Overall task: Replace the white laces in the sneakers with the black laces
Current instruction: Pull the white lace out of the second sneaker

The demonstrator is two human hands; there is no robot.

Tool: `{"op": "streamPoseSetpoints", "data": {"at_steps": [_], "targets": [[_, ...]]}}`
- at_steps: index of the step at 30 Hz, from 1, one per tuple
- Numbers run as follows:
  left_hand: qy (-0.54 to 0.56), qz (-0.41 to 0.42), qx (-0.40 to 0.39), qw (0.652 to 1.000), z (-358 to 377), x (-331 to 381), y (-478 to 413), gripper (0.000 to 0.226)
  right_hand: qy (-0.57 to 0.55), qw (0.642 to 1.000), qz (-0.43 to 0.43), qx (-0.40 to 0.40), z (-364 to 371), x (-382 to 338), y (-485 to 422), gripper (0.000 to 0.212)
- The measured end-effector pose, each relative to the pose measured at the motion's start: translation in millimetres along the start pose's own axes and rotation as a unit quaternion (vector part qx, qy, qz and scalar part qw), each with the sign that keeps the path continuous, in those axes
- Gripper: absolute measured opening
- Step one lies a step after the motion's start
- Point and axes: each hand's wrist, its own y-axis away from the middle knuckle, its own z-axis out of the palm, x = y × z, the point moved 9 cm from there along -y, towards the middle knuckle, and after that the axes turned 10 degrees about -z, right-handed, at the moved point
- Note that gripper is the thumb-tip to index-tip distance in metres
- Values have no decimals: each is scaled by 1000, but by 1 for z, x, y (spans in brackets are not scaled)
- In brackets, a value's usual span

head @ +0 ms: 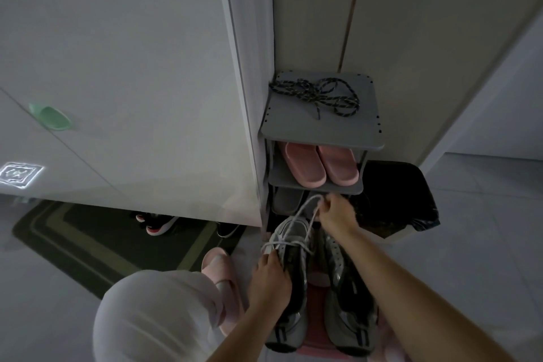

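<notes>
While toes point away, left sneaker (289, 282) lengthwise, white lace (296, 219) taut.

The left hand (269, 282) is gripping the left sneaker (289, 282) at six o'clock, while the right hand (338, 211) is pinching its white lace (302, 214) taut toward twelve. The black laces (318, 94) are lying tangled on the shelf (323, 132) top, at twelve o'clock from the sneakers.
</notes>
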Motion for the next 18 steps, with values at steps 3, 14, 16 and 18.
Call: {"op": "streamPoseSetpoints", "data": {"at_steps": [3, 14, 16, 18], "targets": [[-9, 1, -6, 1000, 1, 2, 1, 43, -46, 999, -17, 9, -21, -9, -13, 23], [-2, -11, -29, 1000, 4, -2, 0, 46, 128, 978, 1, -164, 57, 11, 36, 36], [-4, -9, -30, 999, 3, -1, -1, 47, 118, 980, -1, -160, 51, 12, 28, 29], [-6, -3, -30, 1000, 2, 1, 0, 46, 61, 992, 12, -108, 31, 14, 12, 19]]}}
